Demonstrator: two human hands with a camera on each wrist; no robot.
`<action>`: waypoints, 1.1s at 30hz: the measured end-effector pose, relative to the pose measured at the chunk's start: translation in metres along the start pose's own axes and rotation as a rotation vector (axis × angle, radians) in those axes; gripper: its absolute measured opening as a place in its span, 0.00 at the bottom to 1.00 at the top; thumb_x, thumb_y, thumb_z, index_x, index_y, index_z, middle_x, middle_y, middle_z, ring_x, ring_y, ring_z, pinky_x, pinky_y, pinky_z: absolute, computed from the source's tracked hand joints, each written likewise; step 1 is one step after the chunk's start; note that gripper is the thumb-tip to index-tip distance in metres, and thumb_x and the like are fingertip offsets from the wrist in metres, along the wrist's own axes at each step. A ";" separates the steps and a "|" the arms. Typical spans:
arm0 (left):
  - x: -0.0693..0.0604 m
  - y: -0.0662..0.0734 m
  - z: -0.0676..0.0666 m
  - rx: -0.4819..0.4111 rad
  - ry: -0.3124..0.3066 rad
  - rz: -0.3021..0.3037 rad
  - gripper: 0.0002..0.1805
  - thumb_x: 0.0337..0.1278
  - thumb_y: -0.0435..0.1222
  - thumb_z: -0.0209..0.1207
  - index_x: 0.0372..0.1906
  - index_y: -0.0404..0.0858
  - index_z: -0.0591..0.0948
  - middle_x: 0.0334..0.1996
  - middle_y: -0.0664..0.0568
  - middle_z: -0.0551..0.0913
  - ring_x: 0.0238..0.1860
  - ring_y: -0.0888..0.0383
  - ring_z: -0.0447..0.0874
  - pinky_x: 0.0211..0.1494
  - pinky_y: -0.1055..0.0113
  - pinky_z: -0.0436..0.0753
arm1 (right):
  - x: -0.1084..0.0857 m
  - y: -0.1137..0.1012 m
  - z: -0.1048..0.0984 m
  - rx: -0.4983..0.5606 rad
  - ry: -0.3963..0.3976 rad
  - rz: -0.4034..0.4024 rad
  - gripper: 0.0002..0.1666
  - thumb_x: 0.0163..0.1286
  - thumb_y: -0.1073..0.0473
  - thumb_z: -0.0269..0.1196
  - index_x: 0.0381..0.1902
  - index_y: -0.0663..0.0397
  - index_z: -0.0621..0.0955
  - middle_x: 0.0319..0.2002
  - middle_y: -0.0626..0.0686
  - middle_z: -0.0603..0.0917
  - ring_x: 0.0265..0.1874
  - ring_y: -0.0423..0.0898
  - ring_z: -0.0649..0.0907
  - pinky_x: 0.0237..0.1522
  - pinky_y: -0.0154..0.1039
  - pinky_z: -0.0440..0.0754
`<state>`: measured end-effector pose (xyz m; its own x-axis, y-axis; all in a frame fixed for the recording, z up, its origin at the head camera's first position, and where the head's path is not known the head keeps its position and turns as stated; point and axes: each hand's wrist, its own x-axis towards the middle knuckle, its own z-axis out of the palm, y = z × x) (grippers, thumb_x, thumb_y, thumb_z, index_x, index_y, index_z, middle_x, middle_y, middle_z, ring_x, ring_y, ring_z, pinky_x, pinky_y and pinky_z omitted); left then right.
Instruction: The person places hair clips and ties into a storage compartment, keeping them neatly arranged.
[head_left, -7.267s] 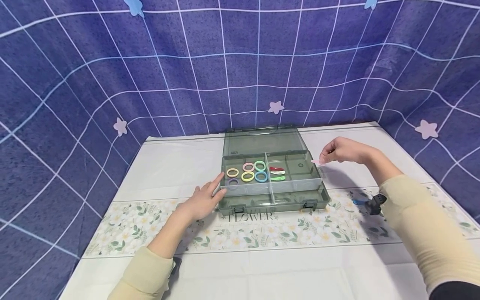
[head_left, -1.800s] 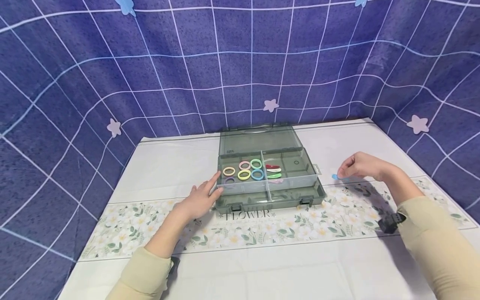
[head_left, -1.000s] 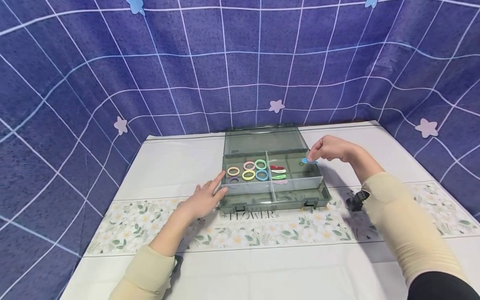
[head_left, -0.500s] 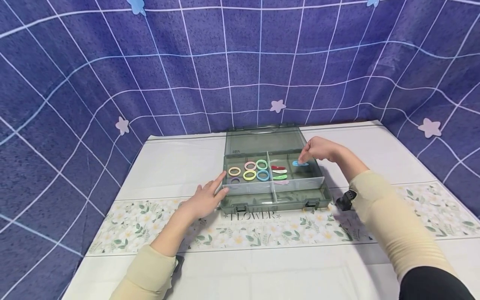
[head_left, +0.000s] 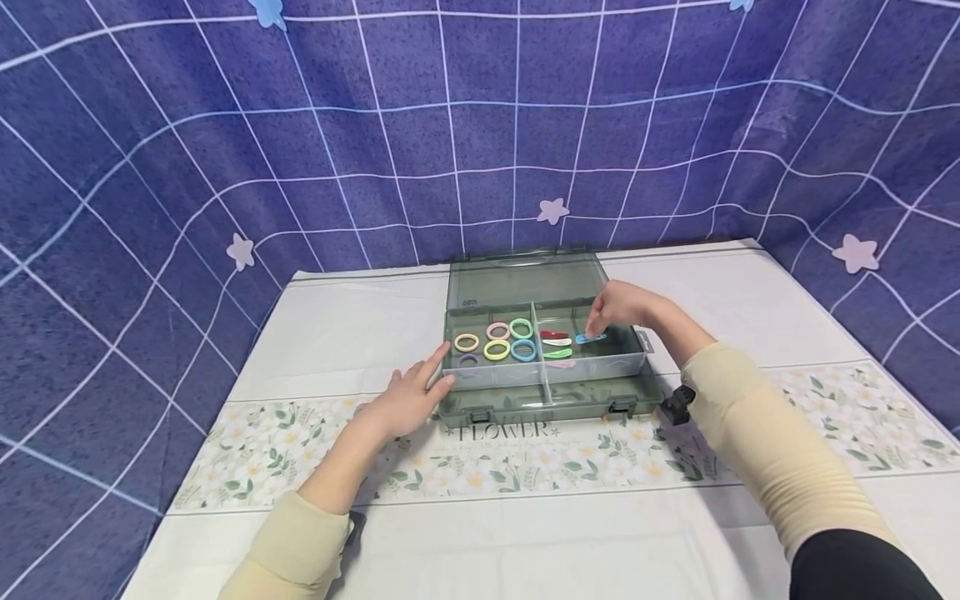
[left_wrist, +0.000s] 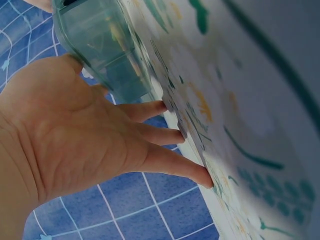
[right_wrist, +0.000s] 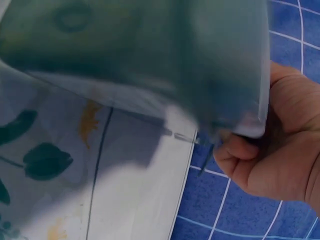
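A translucent grey-green box (head_left: 592, 390) stands with its lid (head_left: 528, 282) folded back. My right hand (head_left: 624, 303) reaches into its right compartment and pinches a blue hair clip (head_left: 598, 337) low over the floor. Left of that clip lie a red clip (head_left: 554, 335), a white clip (head_left: 557, 342), a green clip (head_left: 557, 354) and a pink clip (head_left: 560, 364). My left hand (head_left: 405, 402) lies at the box's left side, fingers spread, tips on the cloth in the left wrist view. The box wall partly hides my right fingers (right_wrist: 239, 150) in the right wrist view.
Several coloured hair ties, among them a yellow one (head_left: 497, 359) and a blue one (head_left: 533, 350), lie in the left compartment. A divider (head_left: 536, 333) separates the two sides. The white tablecloth (head_left: 480, 542) has a flowered band. A purple curtain (head_left: 480, 142) hangs behind.
The pink clip, earlier in my right hand, now lies in the box. My right hand picked up the blue clip from the table and carried it left into the right compartment. My left hand stayed.
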<state>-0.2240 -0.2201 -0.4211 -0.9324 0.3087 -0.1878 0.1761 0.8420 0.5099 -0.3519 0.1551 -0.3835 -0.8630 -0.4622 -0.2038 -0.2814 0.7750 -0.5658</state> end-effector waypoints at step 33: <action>-0.002 -0.002 0.003 -0.023 -0.016 -0.001 0.36 0.81 0.56 0.36 0.83 0.52 0.40 0.79 0.36 0.51 0.78 0.34 0.45 0.76 0.35 0.35 | -0.006 -0.002 0.020 -0.069 0.171 0.080 0.05 0.62 0.58 0.75 0.30 0.54 0.91 0.37 0.51 0.90 0.44 0.54 0.85 0.57 0.57 0.79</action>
<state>-0.2216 -0.2214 -0.4246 -0.9274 0.3150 -0.2018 0.1677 0.8322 0.5285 -0.3377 0.1476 -0.3971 -0.9408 -0.3228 -0.1036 -0.2323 0.8365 -0.4963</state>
